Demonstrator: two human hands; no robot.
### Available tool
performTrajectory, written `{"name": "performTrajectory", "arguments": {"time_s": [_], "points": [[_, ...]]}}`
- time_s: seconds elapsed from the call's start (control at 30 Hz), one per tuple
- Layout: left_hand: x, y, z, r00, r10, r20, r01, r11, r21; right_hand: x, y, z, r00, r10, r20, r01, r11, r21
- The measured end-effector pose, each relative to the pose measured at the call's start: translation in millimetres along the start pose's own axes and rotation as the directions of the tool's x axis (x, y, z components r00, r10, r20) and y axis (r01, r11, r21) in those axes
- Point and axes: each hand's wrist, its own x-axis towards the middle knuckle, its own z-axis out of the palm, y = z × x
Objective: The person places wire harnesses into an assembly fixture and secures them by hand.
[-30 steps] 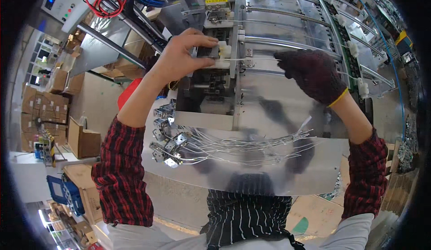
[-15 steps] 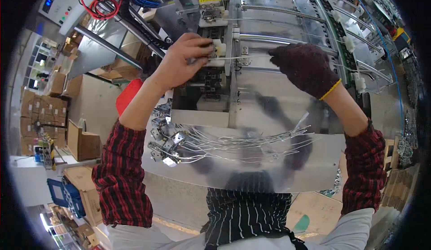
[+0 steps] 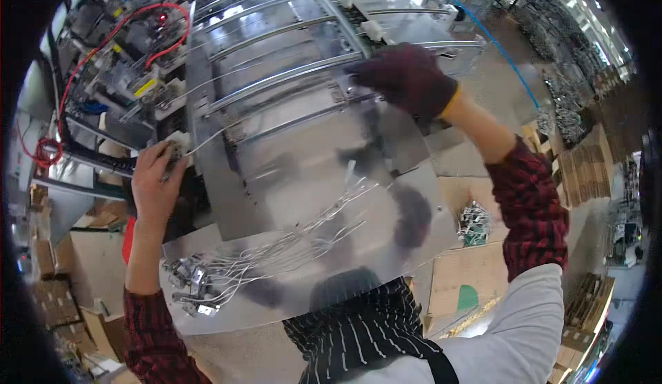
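My bare left hand (image 3: 153, 183) is at the machine's left side, its thumb and fingers closed around a small part at a pale fixture (image 3: 181, 140). That part is mostly hidden by my fingers. From there a thin white wire (image 3: 222, 132) runs right across the rails in a slight curve. My right hand (image 3: 412, 82), in a dark maroon knit glove, is closed at the wire's far end, beside the conveyor chain. On the metal plate (image 3: 303, 294) nearer me lies a bundle of white wires (image 3: 296, 246) with small metal connector housings (image 3: 196, 280) at the left end.
Metal rails (image 3: 283, 77) cross the machine bed. A red cable (image 3: 127, 18) loops over the equipment at upper left. A blue hose (image 3: 500, 49) hangs at right. Beyond the plate, a wire pile (image 3: 474, 224) sits by cardboard (image 3: 458, 280) below.
My view has swung right, so the machine appears further left and tilted. My right hand has moved right along the wire to the conveyor chain; my left stays at the fixture.
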Motion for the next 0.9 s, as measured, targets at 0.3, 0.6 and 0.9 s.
{"name": "performTrajectory", "arguments": {"time_s": [0.3, 0.6, 0.9], "points": [[1, 2, 0, 0.999, -0.040, 0.030, 0.042, 0.997, -0.071, -81, 65, -31, 0.951, 0.259, 0.172, -0.210, 0.943, -0.258], [-10, -7, -13, 0.992, -0.071, 0.101, 0.083, 0.989, -0.123, -13, 23, -38, 0.973, 0.187, 0.136, -0.114, 0.901, -0.419], [-21, -9, -6, 0.994, 0.059, -0.091, -0.071, 0.987, -0.141, 112, -124, 104, 0.997, -0.076, -0.016, 0.077, 0.991, 0.112]]}}
